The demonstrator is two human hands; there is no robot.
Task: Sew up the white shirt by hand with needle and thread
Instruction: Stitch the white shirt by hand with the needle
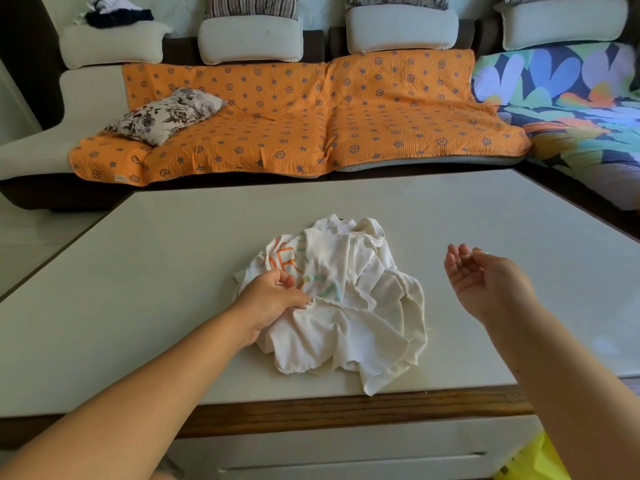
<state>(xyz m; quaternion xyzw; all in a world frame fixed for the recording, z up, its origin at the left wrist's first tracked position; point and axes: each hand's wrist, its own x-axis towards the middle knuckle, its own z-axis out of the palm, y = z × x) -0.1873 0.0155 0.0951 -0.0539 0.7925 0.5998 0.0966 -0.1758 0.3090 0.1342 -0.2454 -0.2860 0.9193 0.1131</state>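
Your left hand (273, 296) pinches the shirt (346, 306), so hold that fold tight while your right hand (481, 278), fingers loosely curled, pulls the thread slowly.

Creased cloth shirt (346, 306); smooth, seemingly matt table (173, 254).

The shirt (349, 306) is white with orange letters and light green and blue letters on it. The table (173, 254) is pale grey-white on top, with a brown wood edge. The sofa cover (311, 119) is orange with little purple stars and circles. The small pillow (166, 116) is cream with dark grey flowers. The blanket (571, 98) has big shapes in blue, green, orange and yellow. The bag (533, 462) is bright yellow. The sofa cushions (249, 43) are pale cream.
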